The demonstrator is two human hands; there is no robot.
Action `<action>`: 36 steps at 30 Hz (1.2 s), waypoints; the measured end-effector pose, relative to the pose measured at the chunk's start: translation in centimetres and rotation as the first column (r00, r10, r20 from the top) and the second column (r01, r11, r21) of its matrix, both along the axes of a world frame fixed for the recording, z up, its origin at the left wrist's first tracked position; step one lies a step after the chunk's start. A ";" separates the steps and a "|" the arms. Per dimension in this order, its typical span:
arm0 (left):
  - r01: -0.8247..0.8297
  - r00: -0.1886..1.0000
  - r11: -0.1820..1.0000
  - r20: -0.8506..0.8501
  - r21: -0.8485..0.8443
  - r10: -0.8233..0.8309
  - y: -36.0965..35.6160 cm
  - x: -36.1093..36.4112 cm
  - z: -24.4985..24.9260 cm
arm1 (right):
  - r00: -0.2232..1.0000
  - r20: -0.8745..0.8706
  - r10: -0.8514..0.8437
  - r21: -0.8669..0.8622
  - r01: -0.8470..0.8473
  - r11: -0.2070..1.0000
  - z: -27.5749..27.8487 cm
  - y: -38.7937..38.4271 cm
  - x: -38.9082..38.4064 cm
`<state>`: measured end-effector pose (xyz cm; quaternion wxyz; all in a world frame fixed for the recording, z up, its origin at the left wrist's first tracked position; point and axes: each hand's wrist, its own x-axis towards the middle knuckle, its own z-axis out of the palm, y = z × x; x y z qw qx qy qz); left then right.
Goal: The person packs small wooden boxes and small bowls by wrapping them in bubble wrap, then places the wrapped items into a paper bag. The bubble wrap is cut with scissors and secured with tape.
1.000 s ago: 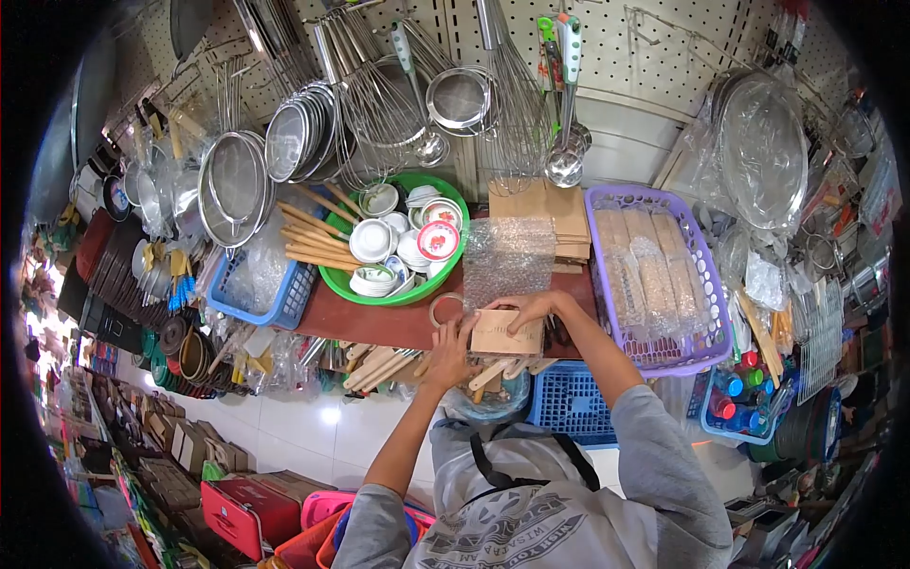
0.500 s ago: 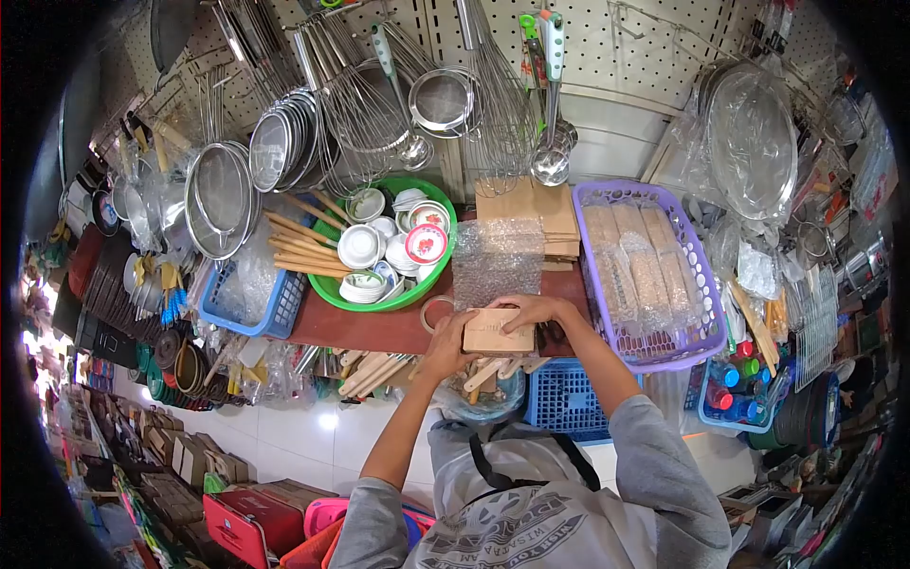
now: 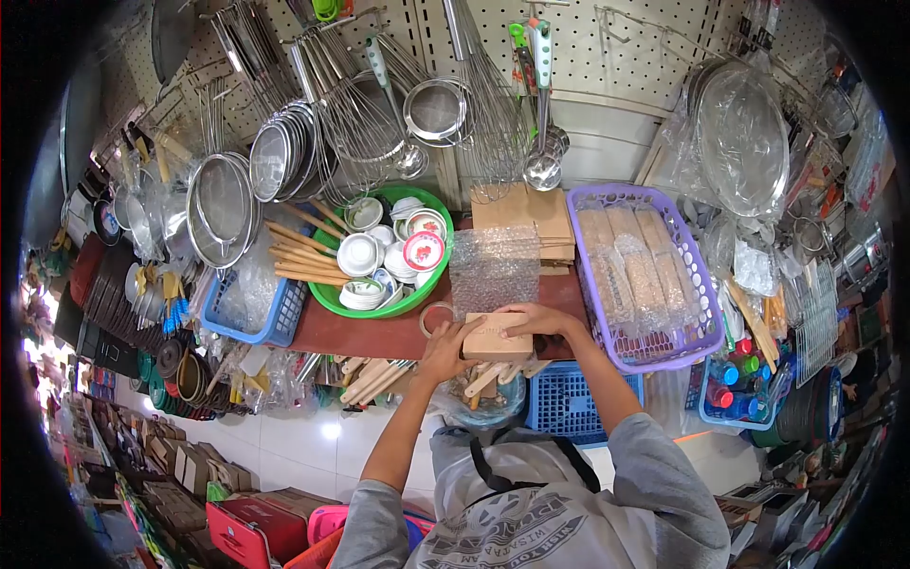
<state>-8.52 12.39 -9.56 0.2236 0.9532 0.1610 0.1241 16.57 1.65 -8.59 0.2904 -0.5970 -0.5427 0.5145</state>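
A small brown cardboard box (image 3: pixel 498 343) is held between both hands at the front edge of the reddish-brown table (image 3: pixel 365 329). My left hand (image 3: pixel 444 351) grips its left side, with fingers on the top. On the right, my right hand (image 3: pixel 536 322) holds the box by its upper right part. A sheet of bubble wrap (image 3: pixel 494 268) lies just behind the box. A roll of tape (image 3: pixel 436 319) rests beside my left hand.
A green basin (image 3: pixel 413 304) of small bowls stands left, a purple basket (image 3: pixel 621 353) of wrapped packs right. Flat cardboard (image 3: pixel 526 213) lies at the back. Whisks (image 3: pixel 488 114) and strainers (image 3: pixel 436 107) hang above. Wooden-handled tools (image 3: pixel 374 379) and a blue crate (image 3: pixel 569 403) sit below.
The box has tilted slightly, so more of its front side shows. My right hand's fingers have shifted a little on its top. The view has moved slightly.
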 end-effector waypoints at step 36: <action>-0.114 0.983 0.965 -0.168 -0.235 0.075 0.0 -1.0 1.8 | 0.876 -0.355 -0.327 0.267 0.430 0.863 2.6 -0.6 0.2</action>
